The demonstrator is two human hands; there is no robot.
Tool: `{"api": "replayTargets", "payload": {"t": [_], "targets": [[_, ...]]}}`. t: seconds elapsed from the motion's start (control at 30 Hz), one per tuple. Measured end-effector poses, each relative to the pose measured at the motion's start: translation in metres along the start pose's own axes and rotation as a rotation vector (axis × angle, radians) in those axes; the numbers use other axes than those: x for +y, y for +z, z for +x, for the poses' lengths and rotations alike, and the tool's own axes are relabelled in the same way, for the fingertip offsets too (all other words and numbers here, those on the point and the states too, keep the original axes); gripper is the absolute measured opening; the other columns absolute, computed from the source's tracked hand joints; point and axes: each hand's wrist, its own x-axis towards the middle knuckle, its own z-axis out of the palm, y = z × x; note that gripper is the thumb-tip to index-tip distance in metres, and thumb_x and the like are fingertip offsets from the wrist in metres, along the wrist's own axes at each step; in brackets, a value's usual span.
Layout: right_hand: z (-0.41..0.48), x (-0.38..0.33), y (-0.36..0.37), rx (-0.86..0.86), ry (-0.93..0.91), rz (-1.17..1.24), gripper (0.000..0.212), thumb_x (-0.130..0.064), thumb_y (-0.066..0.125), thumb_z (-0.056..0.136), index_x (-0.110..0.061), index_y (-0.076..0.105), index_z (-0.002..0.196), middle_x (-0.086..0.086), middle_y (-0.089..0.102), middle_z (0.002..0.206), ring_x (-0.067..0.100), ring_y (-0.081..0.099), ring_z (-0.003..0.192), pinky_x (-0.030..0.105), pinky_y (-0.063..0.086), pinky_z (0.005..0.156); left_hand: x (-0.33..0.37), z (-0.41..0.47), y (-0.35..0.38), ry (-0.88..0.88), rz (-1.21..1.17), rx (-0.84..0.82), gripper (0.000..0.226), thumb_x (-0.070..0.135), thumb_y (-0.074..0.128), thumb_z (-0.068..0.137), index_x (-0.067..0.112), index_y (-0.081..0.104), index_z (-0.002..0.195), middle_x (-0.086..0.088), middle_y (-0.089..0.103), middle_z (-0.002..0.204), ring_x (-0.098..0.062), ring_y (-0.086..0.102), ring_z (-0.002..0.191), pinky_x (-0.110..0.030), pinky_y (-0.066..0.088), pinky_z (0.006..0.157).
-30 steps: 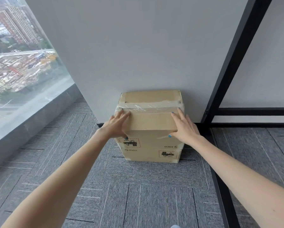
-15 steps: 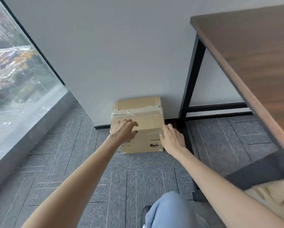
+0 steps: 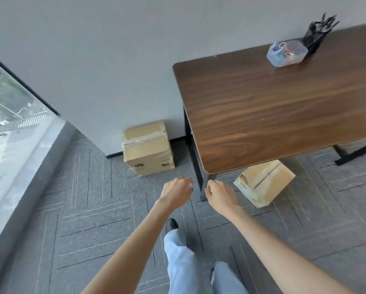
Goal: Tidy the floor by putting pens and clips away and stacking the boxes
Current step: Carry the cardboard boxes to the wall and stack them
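A stack of taped cardboard boxes (image 3: 147, 148) stands on the carpet against the wall, left of the table leg. Another cardboard box (image 3: 264, 182) lies tilted on the floor, partly under the table's near corner. My left hand (image 3: 175, 190) and my right hand (image 3: 219, 195) hover side by side above the carpet, short of the stack, fingers loosely curled and holding nothing. On the table's far end sit a clear lidded container (image 3: 287, 53) with small colourful items and a black mesh holder (image 3: 316, 33) full of dark pens.
A dark wooden table (image 3: 283, 107) on black legs (image 3: 195, 164) fills the right side. A floor-to-ceiling window (image 3: 10, 115) with a grey sill runs along the left. My legs in light jeans and a dark shoe (image 3: 171, 224) stand on grey carpet tiles.
Both hands have let go of the stacked boxes and pulled back. The view has risen and moved away, bringing the table top and the second box into sight.
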Motion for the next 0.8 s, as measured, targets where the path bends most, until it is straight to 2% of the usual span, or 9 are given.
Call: {"api": "replayTargets", "payload": {"t": [0.13,0.27,0.4,0.6,0.8], "targets": [[-0.069,0.030,-0.052,0.046,0.110,0.019,0.019,-0.024,0.047,0.098,-0.011,0.060,0.098,0.003,0.066,0.097,0.023,0.064,0.082,0.028,0.036,0.059,0.070,-0.039,-0.006,0.013,-0.035,-0.037,0.025,0.024,0.047,0.093,0.025,0.062,0.113,0.001,0.067,0.111,-0.022,0.065,0.095,-0.037,0.054,0.081],[-0.130,0.066,-0.085,0.099,0.238,0.048,0.021,-0.025,0.047,0.098,-0.010,0.062,0.099,0.006,0.069,0.097,0.028,0.066,0.083,0.033,0.045,0.061,0.125,-0.068,-0.005,0.046,-0.048,-0.085,0.030,0.023,0.045,0.093,0.025,0.061,0.117,0.001,0.067,0.113,-0.023,0.064,0.099,-0.035,0.051,0.082],[-0.174,0.097,-0.097,0.132,0.336,0.072,0.019,-0.023,0.048,0.097,-0.010,0.062,0.100,0.006,0.069,0.101,0.027,0.066,0.085,0.030,0.044,0.062,0.162,-0.088,0.006,0.074,-0.067,-0.119,0.031,0.024,0.043,0.093,0.023,0.060,0.120,0.001,0.068,0.114,-0.023,0.065,0.101,-0.037,0.052,0.085],[-0.201,0.148,-0.114,0.149,0.400,0.076,0.022,-0.024,0.048,0.097,-0.008,0.062,0.100,0.008,0.069,0.102,0.028,0.067,0.087,0.031,0.044,0.061,0.211,-0.097,0.014,0.090,-0.036,-0.146,0.030,0.022,0.043,0.095,0.021,0.060,0.120,0.000,0.068,0.116,-0.022,0.065,0.101,-0.036,0.052,0.085],[-0.194,0.228,-0.145,0.107,0.356,0.059,0.024,-0.029,0.049,0.097,-0.008,0.059,0.095,0.008,0.067,0.094,0.027,0.065,0.079,0.031,0.040,0.057,0.279,-0.070,0.028,0.023,-0.015,-0.127,0.034,0.021,0.038,0.096,0.020,0.059,0.122,-0.004,0.066,0.117,-0.028,0.063,0.104,-0.035,0.049,0.084]]}}
